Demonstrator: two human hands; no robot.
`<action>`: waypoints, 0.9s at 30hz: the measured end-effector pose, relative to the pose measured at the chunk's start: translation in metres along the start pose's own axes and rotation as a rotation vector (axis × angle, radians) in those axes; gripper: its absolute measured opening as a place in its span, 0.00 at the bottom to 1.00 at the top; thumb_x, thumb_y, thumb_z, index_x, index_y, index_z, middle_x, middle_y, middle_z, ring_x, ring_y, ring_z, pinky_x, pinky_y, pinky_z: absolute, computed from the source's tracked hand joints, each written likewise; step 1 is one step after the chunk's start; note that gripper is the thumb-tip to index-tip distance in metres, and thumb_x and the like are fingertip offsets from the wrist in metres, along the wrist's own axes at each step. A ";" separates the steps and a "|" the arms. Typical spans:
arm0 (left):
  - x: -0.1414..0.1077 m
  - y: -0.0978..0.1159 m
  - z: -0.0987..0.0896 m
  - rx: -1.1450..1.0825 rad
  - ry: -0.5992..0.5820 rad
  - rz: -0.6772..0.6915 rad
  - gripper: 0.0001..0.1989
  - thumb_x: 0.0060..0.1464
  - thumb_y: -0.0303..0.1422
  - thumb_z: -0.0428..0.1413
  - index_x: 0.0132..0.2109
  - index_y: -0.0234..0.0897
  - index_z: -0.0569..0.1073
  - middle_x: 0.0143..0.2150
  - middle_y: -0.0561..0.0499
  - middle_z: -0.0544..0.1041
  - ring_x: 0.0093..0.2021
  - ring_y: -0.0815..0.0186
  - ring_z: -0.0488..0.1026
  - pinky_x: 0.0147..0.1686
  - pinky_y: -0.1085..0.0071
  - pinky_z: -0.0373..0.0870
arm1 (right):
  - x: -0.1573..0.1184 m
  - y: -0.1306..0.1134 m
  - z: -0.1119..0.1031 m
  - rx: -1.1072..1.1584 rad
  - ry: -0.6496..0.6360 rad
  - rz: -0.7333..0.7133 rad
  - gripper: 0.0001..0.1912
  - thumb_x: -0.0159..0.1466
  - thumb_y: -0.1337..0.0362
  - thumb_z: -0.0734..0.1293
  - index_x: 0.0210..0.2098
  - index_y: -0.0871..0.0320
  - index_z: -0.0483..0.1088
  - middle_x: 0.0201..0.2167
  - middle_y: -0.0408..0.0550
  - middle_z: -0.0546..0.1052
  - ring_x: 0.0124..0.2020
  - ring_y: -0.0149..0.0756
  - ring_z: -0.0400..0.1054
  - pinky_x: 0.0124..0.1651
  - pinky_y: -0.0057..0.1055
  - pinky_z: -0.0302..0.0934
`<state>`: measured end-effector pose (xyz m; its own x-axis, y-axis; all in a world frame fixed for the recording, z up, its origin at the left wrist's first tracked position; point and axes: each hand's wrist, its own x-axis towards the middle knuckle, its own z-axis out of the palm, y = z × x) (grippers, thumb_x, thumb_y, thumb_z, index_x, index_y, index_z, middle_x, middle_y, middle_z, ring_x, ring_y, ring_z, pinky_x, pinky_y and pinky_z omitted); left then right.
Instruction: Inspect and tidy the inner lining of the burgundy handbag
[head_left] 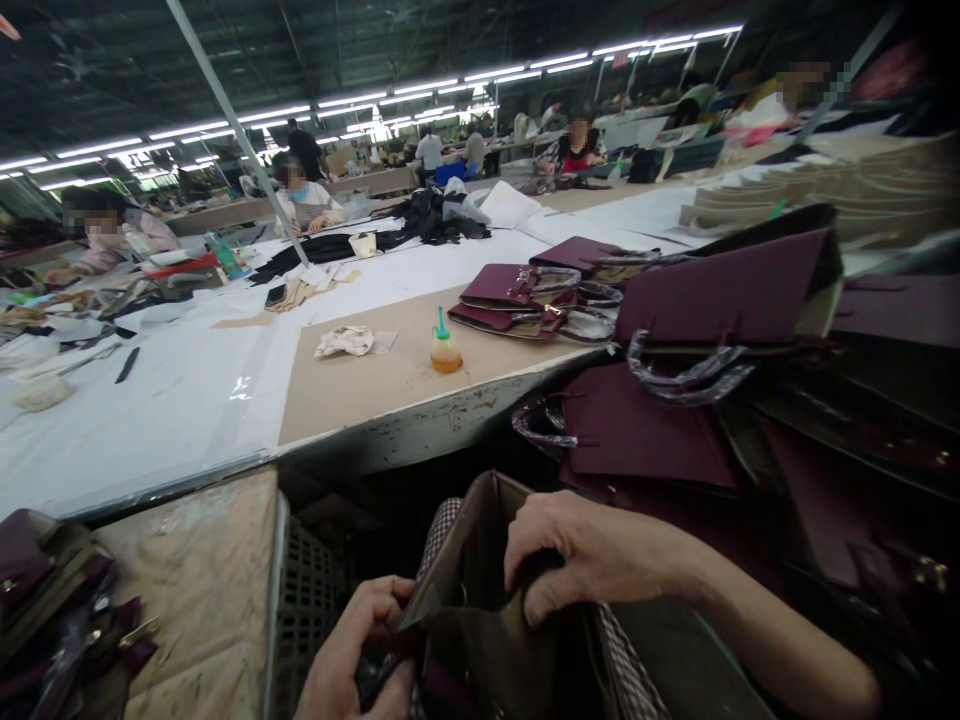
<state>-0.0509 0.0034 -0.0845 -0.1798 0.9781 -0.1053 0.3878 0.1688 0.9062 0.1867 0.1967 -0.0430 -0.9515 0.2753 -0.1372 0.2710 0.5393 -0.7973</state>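
A handbag (480, 520) with an olive-brown lining gapes toward me at the lower middle, on my side of the table edge. My left hand (367, 640) is closed around its left side, with the fingertips partly hidden behind the bag. My right hand (559, 555) reaches into the mouth from the right. Its thumb and fingers are pinched together on the olive lining (517, 625). Checked cloth (442, 530) shows on both sides of the bag. Several burgundy handbags (645, 425) with plastic-wrapped handles are piled just right of my right hand.
A bottle with a green nozzle (446, 355) and a crumpled cloth (345, 341) lie on brown board (322, 400) atop the white table (187, 400). Further bag parts (45, 600) and a plastic crate (304, 580) are at left. Other people sit at work beyond.
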 end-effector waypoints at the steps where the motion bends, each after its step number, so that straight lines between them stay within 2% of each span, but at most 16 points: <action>1: 0.002 0.004 0.002 -0.047 -0.016 -0.006 0.08 0.54 0.37 0.54 0.39 0.39 0.68 0.52 0.46 0.74 0.52 0.62 0.71 0.52 0.74 0.67 | 0.002 0.003 0.003 -0.028 0.020 -0.015 0.08 0.61 0.60 0.74 0.40 0.51 0.78 0.37 0.37 0.78 0.41 0.31 0.71 0.46 0.26 0.56; 3: 0.005 0.010 0.006 -0.085 -0.070 -0.044 0.15 0.54 0.40 0.55 0.47 0.39 0.68 0.51 0.47 0.76 0.50 0.62 0.73 0.52 0.72 0.68 | 0.005 0.008 0.009 -0.075 0.071 -0.020 0.03 0.64 0.63 0.72 0.39 0.53 0.77 0.36 0.36 0.78 0.40 0.30 0.70 0.45 0.25 0.56; 5: 0.011 0.014 0.010 -0.047 -0.112 -0.084 0.19 0.54 0.43 0.55 0.51 0.40 0.68 0.45 0.49 0.78 0.43 0.63 0.75 0.46 0.72 0.70 | 0.007 0.011 0.012 -0.104 0.112 -0.016 0.02 0.65 0.64 0.71 0.38 0.53 0.76 0.36 0.36 0.77 0.40 0.29 0.70 0.45 0.25 0.56; 8: 0.021 0.017 0.014 0.024 -0.108 -0.116 0.16 0.58 0.45 0.53 0.45 0.39 0.71 0.37 0.52 0.77 0.36 0.66 0.73 0.37 0.76 0.67 | 0.007 0.012 0.013 -0.117 0.163 -0.005 0.01 0.65 0.65 0.71 0.37 0.54 0.74 0.36 0.36 0.76 0.40 0.29 0.69 0.45 0.25 0.56; 11: 0.030 0.011 0.015 0.026 -0.065 -0.119 0.16 0.60 0.46 0.51 0.39 0.37 0.73 0.31 0.53 0.73 0.32 0.69 0.68 0.32 0.77 0.63 | 0.007 0.014 0.011 -0.094 0.215 -0.015 0.02 0.65 0.64 0.71 0.37 0.54 0.74 0.35 0.37 0.75 0.40 0.29 0.68 0.44 0.25 0.56; 15: 0.036 -0.005 0.016 -0.020 -0.001 -0.141 0.17 0.58 0.47 0.53 0.36 0.36 0.73 0.30 0.52 0.72 0.31 0.69 0.67 0.31 0.77 0.64 | 0.012 0.019 0.008 -0.218 0.280 -0.052 0.05 0.67 0.63 0.68 0.35 0.57 0.71 0.33 0.41 0.73 0.38 0.32 0.65 0.43 0.29 0.57; 17: 0.035 -0.008 0.013 -0.053 0.023 -0.134 0.17 0.57 0.47 0.55 0.37 0.35 0.73 0.32 0.51 0.74 0.32 0.68 0.68 0.33 0.76 0.66 | 0.016 0.018 0.007 -0.302 0.304 -0.103 0.06 0.68 0.64 0.66 0.35 0.58 0.70 0.37 0.43 0.73 0.41 0.35 0.65 0.47 0.33 0.58; 19: 0.032 -0.007 0.006 -0.081 0.030 -0.106 0.16 0.56 0.46 0.56 0.37 0.35 0.73 0.33 0.50 0.75 0.33 0.68 0.69 0.35 0.77 0.67 | 0.020 0.014 0.004 -0.312 0.314 -0.171 0.05 0.68 0.65 0.67 0.35 0.58 0.69 0.46 0.44 0.73 0.51 0.37 0.63 0.56 0.36 0.56; 21: 0.026 -0.002 -0.006 -0.098 0.016 -0.076 0.15 0.56 0.44 0.56 0.36 0.35 0.73 0.35 0.49 0.76 0.34 0.68 0.70 0.35 0.77 0.68 | 0.025 0.010 -0.001 -0.262 0.305 -0.210 0.04 0.66 0.66 0.69 0.35 0.58 0.70 0.58 0.44 0.68 0.62 0.38 0.54 0.64 0.37 0.49; 24: 0.017 0.007 -0.030 -0.086 -0.038 -0.054 0.13 0.56 0.42 0.56 0.33 0.36 0.72 0.35 0.49 0.77 0.35 0.68 0.71 0.35 0.78 0.68 | 0.036 0.005 -0.012 -0.194 0.270 -0.213 0.03 0.65 0.65 0.71 0.35 0.57 0.73 0.65 0.42 0.60 0.69 0.40 0.43 0.69 0.40 0.41; 25: 0.014 0.009 -0.039 -0.063 -0.062 -0.051 0.13 0.56 0.41 0.56 0.32 0.36 0.72 0.35 0.49 0.77 0.35 0.68 0.71 0.35 0.78 0.68 | 0.041 0.005 -0.015 -0.157 0.249 -0.213 0.03 0.64 0.65 0.71 0.35 0.56 0.74 0.64 0.42 0.61 0.68 0.41 0.45 0.69 0.40 0.42; 27: 0.007 0.009 -0.052 -0.012 -0.101 -0.063 0.12 0.56 0.40 0.56 0.33 0.36 0.72 0.36 0.49 0.76 0.36 0.68 0.71 0.36 0.78 0.68 | 0.053 0.005 -0.018 -0.021 0.179 -0.224 0.02 0.65 0.66 0.70 0.35 0.57 0.74 0.60 0.45 0.67 0.63 0.39 0.57 0.65 0.38 0.50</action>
<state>-0.0958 0.0056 -0.0553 -0.1115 0.9730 -0.2023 0.3680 0.2295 0.9011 0.1401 0.2286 -0.0436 -0.9478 0.2824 0.1480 0.0617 0.6180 -0.7837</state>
